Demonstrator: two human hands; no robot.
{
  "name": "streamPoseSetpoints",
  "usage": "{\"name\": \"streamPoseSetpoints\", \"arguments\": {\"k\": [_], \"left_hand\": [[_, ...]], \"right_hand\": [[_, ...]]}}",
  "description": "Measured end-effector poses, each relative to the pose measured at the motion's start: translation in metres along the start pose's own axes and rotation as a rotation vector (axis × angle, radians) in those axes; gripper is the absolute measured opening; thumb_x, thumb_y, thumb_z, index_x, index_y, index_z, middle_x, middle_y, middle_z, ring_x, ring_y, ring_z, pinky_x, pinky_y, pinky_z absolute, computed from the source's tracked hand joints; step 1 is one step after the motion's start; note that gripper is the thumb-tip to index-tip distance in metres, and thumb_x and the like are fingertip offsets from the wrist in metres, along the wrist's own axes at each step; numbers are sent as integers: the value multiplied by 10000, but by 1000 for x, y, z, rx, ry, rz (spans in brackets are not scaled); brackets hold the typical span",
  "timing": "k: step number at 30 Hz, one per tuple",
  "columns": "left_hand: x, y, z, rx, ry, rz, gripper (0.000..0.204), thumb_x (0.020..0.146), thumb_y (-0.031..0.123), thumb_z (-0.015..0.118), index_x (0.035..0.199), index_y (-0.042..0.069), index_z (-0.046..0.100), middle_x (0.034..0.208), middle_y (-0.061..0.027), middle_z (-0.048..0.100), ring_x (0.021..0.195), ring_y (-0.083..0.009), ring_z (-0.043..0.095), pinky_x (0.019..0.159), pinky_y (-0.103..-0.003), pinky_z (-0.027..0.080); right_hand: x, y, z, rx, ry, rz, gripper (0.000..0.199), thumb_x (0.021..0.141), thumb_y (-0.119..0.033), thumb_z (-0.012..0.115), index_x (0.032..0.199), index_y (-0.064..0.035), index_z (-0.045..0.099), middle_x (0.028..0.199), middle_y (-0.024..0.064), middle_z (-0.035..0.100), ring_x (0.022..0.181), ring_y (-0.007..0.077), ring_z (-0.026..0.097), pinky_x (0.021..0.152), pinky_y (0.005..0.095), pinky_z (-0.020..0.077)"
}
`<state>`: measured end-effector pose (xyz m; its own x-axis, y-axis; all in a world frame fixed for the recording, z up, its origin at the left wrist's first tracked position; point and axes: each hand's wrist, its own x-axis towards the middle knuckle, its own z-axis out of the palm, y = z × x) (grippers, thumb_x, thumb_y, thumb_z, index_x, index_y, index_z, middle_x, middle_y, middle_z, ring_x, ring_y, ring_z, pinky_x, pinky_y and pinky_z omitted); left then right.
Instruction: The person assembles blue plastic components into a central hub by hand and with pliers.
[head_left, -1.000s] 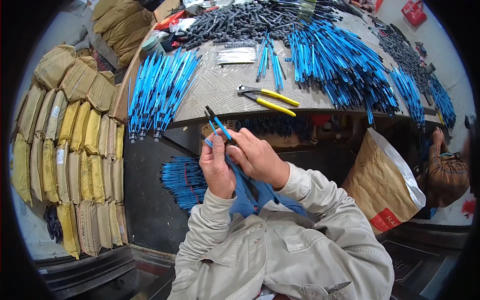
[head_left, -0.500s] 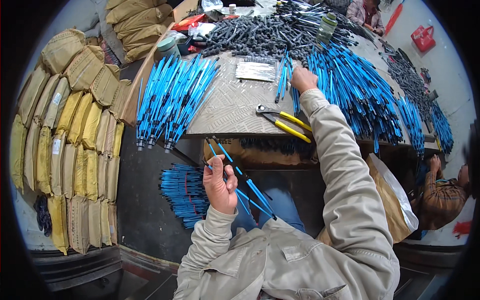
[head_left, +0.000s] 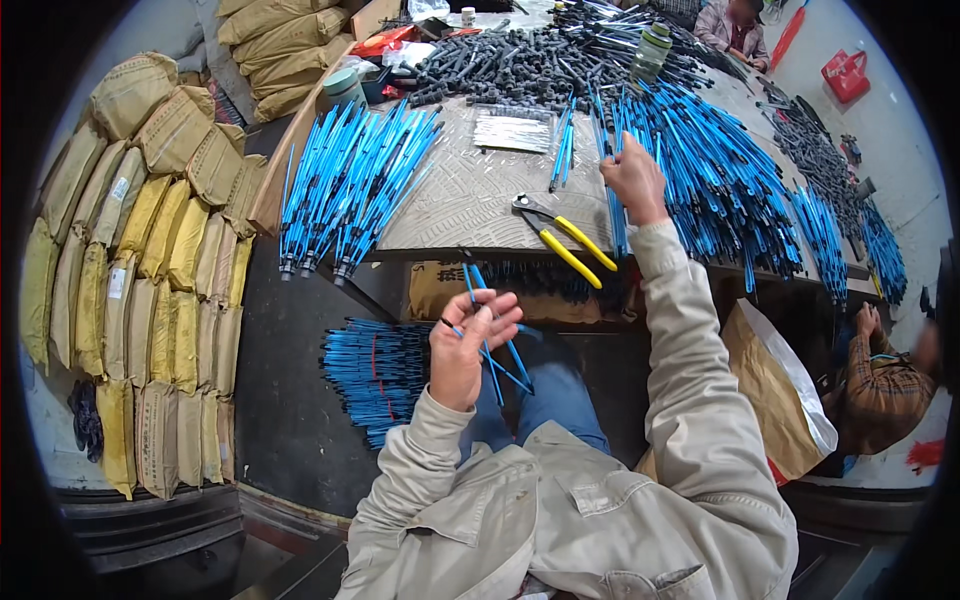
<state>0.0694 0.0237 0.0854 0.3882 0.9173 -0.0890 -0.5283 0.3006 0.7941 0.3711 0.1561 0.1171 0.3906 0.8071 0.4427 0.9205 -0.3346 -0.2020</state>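
Above my lap, my left hand (head_left: 466, 350) is closed around a few thin blue rods with black fittings (head_left: 518, 358), which cross and slant down. My right hand (head_left: 635, 182) reaches over the table's front part with its fingers closed at the left border of a big blue rod pile (head_left: 720, 190). A blue rod (head_left: 615, 222) runs along its thumb side and seems pinched, though the fingertips are partly hidden. Just left of that hand lies a small group of blue rods (head_left: 564, 150). End-cutting pliers with yellow handles (head_left: 571, 261) rest near the table edge.
Another blue rod pile (head_left: 355, 190) overhangs the table's left front. Black fittings (head_left: 520, 70) are heaped behind a packet of white strips (head_left: 512, 131) and a bottle (head_left: 652, 52). Bundled rods (head_left: 372, 375) sit below, sacks (head_left: 150, 300) are stacked left, and co-workers (head_left: 885, 390) work at right.
My right hand has moved right and slightly nearer, away from the small rod group. My left hand has shifted right and its outer fingers have spread; the rods in it have turned steeper.
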Motion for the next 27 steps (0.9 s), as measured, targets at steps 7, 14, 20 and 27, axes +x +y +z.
{"name": "streamPoseSetpoints", "arguments": {"k": [7,14,20,27], "left_hand": [[24,10,13,5,15,119,233,940,156,460,1130,22,462,1109,-180,585,964,-257,617,823,-357,513],[31,35,46,10,119,411,280,908,142,538,1124,-14,452,1028,-137,600,927,-232,626,793,-327,520],[34,36,34,80,158,403,216,845,106,630,1014,11,533,807,-61,608,671,-134,600,610,-267,516],[29,46,17,-146,129,306,162,848,131,630,949,27,556,650,-47,573,463,-116,524,413,-256,451]], "right_hand": [[-50,-20,-80,459,285,-285,403,747,-76,592,1150,-78,568,811,97,550,624,242,571,588,325,475],[-148,-74,-98,568,91,-637,472,679,-2,615,1142,-87,582,823,113,553,663,250,580,588,315,479],[-165,-90,-87,562,164,-642,466,672,-2,630,1129,-80,584,823,114,557,685,250,586,595,316,474],[-115,-74,-52,1043,-368,-472,272,762,-77,660,1027,-34,620,761,78,586,685,146,592,560,252,456]]}}
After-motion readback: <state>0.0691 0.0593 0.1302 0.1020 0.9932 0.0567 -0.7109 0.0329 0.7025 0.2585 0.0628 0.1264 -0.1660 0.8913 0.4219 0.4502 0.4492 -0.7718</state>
